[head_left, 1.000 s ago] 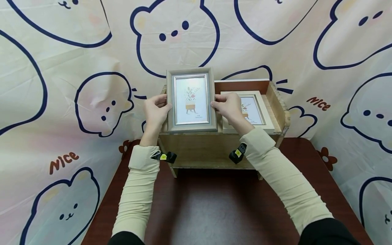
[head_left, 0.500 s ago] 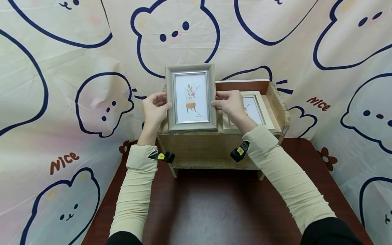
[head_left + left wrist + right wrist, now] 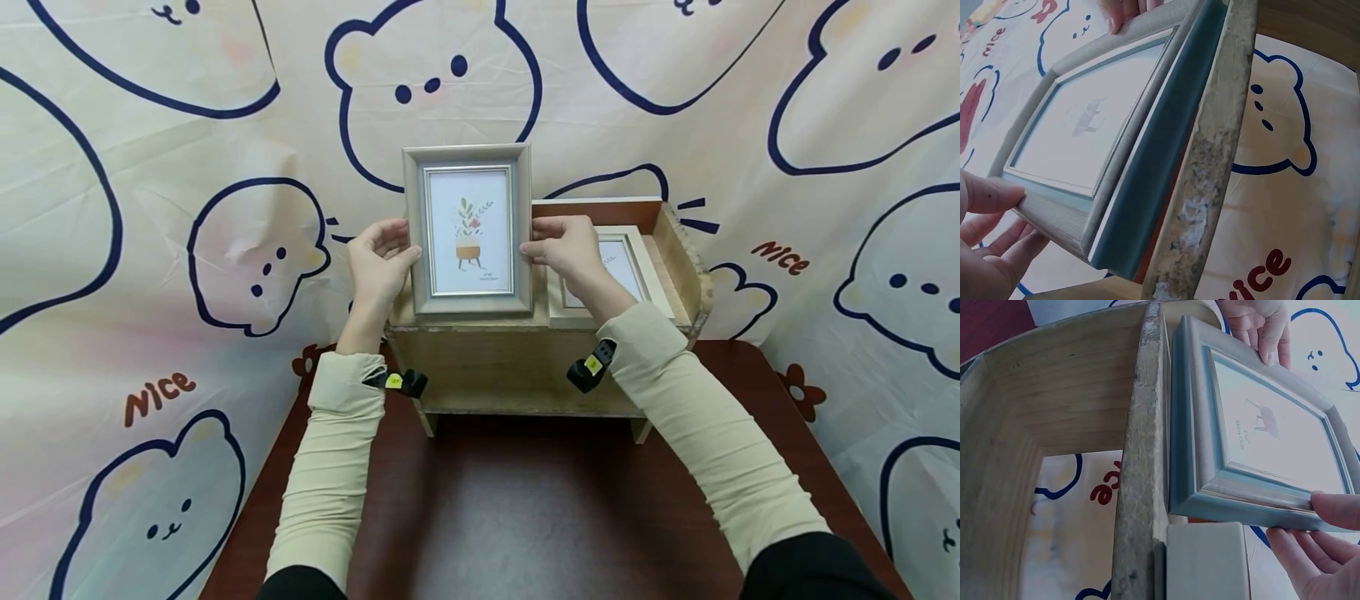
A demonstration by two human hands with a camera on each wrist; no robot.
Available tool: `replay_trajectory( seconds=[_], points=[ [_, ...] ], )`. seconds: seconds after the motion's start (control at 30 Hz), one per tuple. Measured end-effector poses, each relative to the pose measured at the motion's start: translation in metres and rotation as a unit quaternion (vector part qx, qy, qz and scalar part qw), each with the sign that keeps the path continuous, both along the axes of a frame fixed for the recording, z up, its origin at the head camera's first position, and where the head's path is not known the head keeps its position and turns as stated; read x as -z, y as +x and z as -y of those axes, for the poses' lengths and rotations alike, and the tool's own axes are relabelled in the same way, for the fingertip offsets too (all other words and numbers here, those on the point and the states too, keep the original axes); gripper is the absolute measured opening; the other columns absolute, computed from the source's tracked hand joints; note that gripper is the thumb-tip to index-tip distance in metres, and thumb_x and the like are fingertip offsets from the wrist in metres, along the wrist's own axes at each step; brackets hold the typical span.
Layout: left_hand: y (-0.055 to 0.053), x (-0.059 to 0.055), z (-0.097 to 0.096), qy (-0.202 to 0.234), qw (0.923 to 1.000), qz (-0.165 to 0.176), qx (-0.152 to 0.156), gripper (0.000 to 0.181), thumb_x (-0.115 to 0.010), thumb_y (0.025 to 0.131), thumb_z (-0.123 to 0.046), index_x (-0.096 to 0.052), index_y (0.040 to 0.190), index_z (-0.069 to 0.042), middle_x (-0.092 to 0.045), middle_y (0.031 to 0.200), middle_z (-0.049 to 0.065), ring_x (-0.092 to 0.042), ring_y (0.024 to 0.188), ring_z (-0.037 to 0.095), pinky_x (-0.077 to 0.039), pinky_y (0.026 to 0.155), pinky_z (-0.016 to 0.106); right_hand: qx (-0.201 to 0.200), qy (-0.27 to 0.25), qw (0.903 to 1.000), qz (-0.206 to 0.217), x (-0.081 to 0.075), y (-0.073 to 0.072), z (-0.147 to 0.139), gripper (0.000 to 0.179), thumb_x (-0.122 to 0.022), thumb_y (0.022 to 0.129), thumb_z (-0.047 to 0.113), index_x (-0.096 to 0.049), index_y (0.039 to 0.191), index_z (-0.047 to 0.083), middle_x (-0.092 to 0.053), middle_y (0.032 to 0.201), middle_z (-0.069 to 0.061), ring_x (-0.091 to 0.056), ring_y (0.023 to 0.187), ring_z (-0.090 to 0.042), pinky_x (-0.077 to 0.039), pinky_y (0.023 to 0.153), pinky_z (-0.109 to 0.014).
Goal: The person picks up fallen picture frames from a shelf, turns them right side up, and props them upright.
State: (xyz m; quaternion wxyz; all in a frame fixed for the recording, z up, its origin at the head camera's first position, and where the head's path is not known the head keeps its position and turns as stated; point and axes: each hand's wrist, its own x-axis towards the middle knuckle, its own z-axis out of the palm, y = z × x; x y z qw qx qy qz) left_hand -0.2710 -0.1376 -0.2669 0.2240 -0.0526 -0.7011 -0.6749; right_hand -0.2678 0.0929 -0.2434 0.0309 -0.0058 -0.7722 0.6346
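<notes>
Both hands hold a grey-blue picture frame point(image 3: 468, 229) with a potted-plant print, its face towards me. My left hand point(image 3: 378, 258) pinches its left side, thumb at the front edge and fingers reaching behind. On the opposite side, my right hand point(image 3: 573, 254) grips the edge in the same way. The left wrist view shows the frame's teal outer side beside the worn edge of a wooden shelf point(image 3: 1194, 206); whether they touch I cannot tell. Partly covered by my right hand, a cream picture frame point(image 3: 651, 279) lies on the shelf's top.
The wooden shelf stands at the back of a dark brown table point(image 3: 540, 508), with a raised side panel point(image 3: 682, 258) at its right end. A cartoon-printed cloth point(image 3: 247, 250) hangs behind and around it. Cameras are strapped to both wrists.
The grey-blue frame has risen a little and its top edge sits higher against the cloth. Both hands keep their grip, and the right forearm has shifted slightly right. The cream frame stays put.
</notes>
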Motion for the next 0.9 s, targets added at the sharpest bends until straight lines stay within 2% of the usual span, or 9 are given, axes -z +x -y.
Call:
replay_trajectory(
  seconds=[0.2, 0.53, 0.9],
  points=[
    [-0.0015, 0.0009, -0.0003, 0.005, 0.9999, -0.013, 0.001, 0.035, -0.062, 0.074, 0.017, -0.057, 0.108, 0.009, -0.059, 0.102, 0.017, -0.058, 0.092, 0.02, -0.047, 0.085, 0.027, -0.004, 0.001, 0.9997, -0.022, -0.0004, 0.001, -0.0003, 0.042, -0.065, 0.079, -0.004, -0.057, 0.12, -0.002, -0.06, 0.107, -0.014, -0.058, 0.096, -0.02, -0.051, 0.077, -0.026],
    [-0.0044, 0.0031, -0.0001, 0.02, 0.9985, -0.05, 0.008, 0.034, -0.059, 0.071, 0.022, -0.055, 0.102, 0.01, -0.058, 0.091, 0.006, -0.057, 0.087, 0.016, -0.047, 0.084, 0.029, 0.011, 0.009, 0.9981, -0.06, 0.0002, 0.0005, 0.0004, 0.039, -0.067, 0.075, -0.006, -0.06, 0.113, -0.002, -0.061, 0.101, -0.012, -0.056, 0.092, -0.017, -0.048, 0.077, -0.026],
    [-0.0026, 0.0051, 0.0021, 0.028, 0.9972, -0.066, 0.022, 0.032, -0.058, 0.072, 0.022, -0.054, 0.099, 0.007, -0.057, 0.091, 0.004, -0.056, 0.088, 0.016, -0.047, 0.085, 0.029, 0.012, 0.005, 0.997, -0.076, 0.0016, 0.0016, 0.0017, 0.036, -0.067, 0.074, -0.008, -0.061, 0.109, -0.002, -0.06, 0.097, -0.01, -0.058, 0.088, -0.018, -0.047, 0.078, -0.029]
  ],
)
